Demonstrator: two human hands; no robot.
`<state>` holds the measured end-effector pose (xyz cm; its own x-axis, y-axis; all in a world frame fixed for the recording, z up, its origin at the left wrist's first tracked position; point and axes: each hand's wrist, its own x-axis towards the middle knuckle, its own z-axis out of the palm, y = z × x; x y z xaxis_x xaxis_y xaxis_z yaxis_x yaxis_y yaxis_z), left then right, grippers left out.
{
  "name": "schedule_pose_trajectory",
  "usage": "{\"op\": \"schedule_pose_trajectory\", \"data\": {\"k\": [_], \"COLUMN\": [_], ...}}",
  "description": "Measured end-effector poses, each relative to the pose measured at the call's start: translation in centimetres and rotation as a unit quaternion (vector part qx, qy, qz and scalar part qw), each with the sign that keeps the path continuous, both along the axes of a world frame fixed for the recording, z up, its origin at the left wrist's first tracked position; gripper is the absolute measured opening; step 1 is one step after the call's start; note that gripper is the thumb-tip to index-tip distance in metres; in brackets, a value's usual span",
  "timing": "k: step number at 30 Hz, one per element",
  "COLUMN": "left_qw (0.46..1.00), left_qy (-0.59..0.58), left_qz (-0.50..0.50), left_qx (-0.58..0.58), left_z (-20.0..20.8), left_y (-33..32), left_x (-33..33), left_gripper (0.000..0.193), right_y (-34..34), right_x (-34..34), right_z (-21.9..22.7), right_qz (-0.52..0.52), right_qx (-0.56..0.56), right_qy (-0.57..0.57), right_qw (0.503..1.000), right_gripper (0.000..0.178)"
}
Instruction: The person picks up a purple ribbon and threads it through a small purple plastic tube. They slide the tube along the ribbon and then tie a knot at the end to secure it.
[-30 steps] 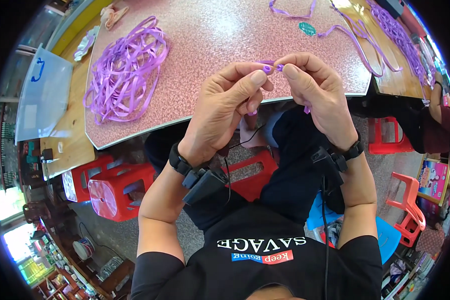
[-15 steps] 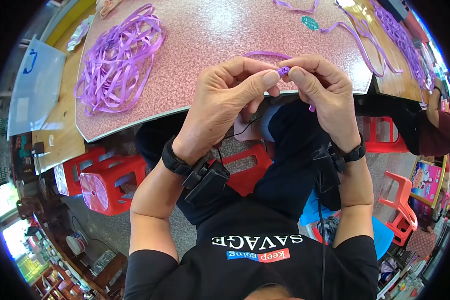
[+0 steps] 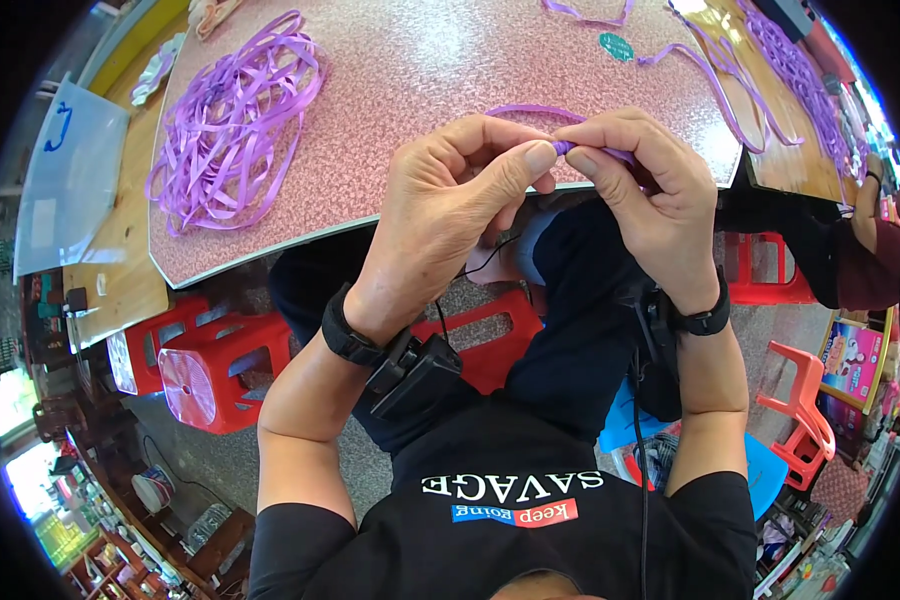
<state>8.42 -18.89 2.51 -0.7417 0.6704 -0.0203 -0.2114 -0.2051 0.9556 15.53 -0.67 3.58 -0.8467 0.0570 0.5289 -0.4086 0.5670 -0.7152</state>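
Observation:
Between my two hands, just over the table's near edge, is a purple ribbon [image 3: 562, 147] with a small knotted or folded part at the fingertips. My left hand [image 3: 470, 185] pinches it between thumb and forefinger. From the other side my right hand [image 3: 650, 185] grips it the same way, thumb and fingers closed. Part of the ribbon arcs over the tabletop behind my fingers. The exact form of the knot is mostly hidden by my fingertips. On the left of the pink speckled table [image 3: 390, 80] lies a loose heap of purple ribbon [image 3: 235, 130].
More purple ribbon [image 3: 715, 80] trails over the table's right edge, near a small green tag [image 3: 617, 46]. Red stools [image 3: 220, 365] stand below left. A translucent sheet [image 3: 70, 190] is at the far left. At the right edge, another person's arm [image 3: 867, 210] shows.
My right hand has turned slightly, its fingers curling in more around the ribbon. The ribbon end that hung below it no longer shows. My left hand keeps its pinch.

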Motion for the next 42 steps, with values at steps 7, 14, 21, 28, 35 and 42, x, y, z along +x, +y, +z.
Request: {"op": "schedule_pose_trajectory", "data": {"k": [7, 14, 21, 28, 35, 42], "left_qw": [0.998, 0.999, 0.999, 1.000, 0.988, 0.977], "left_qy": [0.007, 0.003, 0.021, 0.000, 0.146, 0.206], "left_qz": [0.048, 0.032, 0.008, -0.014, 0.022, 0.043], "left_qx": [0.032, -0.021, -0.029, 0.003, 0.038, 0.020], "left_z": [-0.1, 0.9, 0.6, -0.9, -0.8, -1.4], "left_y": [0.2, -0.4, -0.3, 0.0, -0.3, -0.4], "left_x": [0.8, 0.4, 0.2, -0.7, 0.1, 0.7], "left_gripper": [0.020, 0.019, 0.017, 0.019, 0.015, 0.016], "right_y": [-0.7, -0.1, 0.6, -1.2, -1.1, -1.4], "right_x": [0.1, -0.1, -0.3, 0.3, 1.0, 1.6], "right_z": [0.2, 0.9, 0.8, -0.9, -0.3, -0.6], "right_qz": [-0.013, 0.012, 0.061, 0.004, 0.077, 0.068], "right_qx": [0.072, 0.172, 0.157, -0.107, -0.345, -0.349], "right_qy": [0.085, 0.153, 0.115, -0.047, -0.149, -0.153], "right_qw": [0.994, 0.973, 0.979, 0.993, 0.923, 0.922], "right_gripper": [0.017, 0.020, 0.017, 0.014, 0.020, 0.020]}}
